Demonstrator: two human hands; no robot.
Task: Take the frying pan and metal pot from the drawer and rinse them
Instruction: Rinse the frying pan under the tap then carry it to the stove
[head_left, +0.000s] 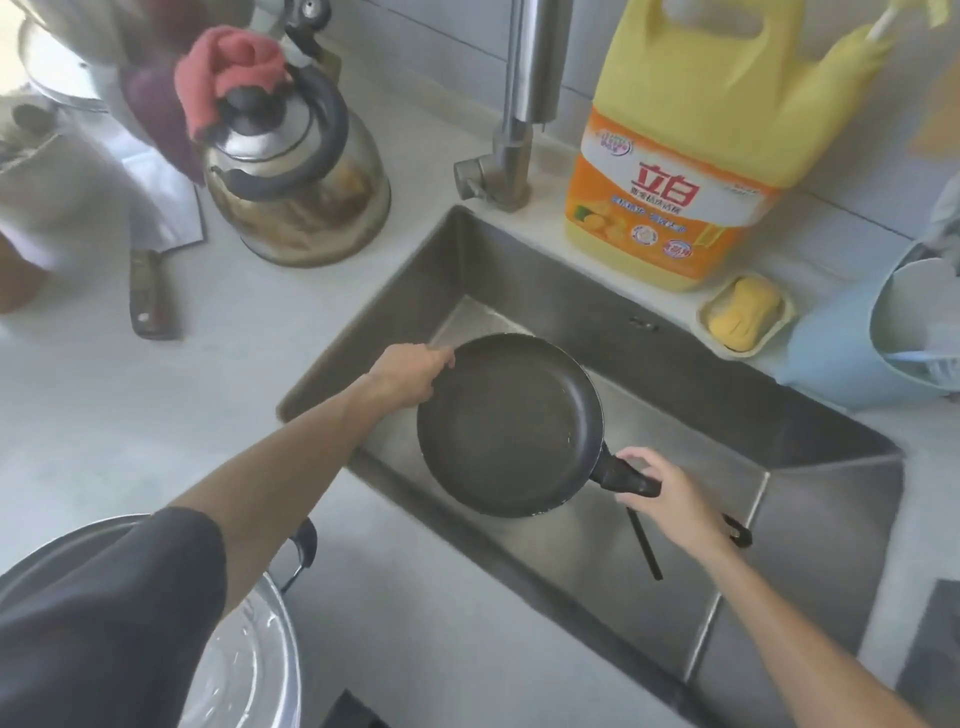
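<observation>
A dark non-stick frying pan (511, 423) hangs level over the steel sink (597, 301), its inside facing up. My right hand (667, 493) grips its black handle at the lower right. My left hand (413, 376) holds the pan's far left rim, fingers curled over the edge. The metal pot (249, 654) with a glass lid and black side handle stands on the counter at the bottom left, partly hidden by my left sleeve. The tap (519, 119) rises behind the sink; no water shows.
A steel kettle (296, 176) with a red cloth stands left of the tap. A yellow detergent jug (696, 140) and a soap dish (745, 312) line the sink's back edge, beside a blue basket (852, 353). A knife (150, 291) lies on the counter. A black utensil (644, 545) lies in the sink.
</observation>
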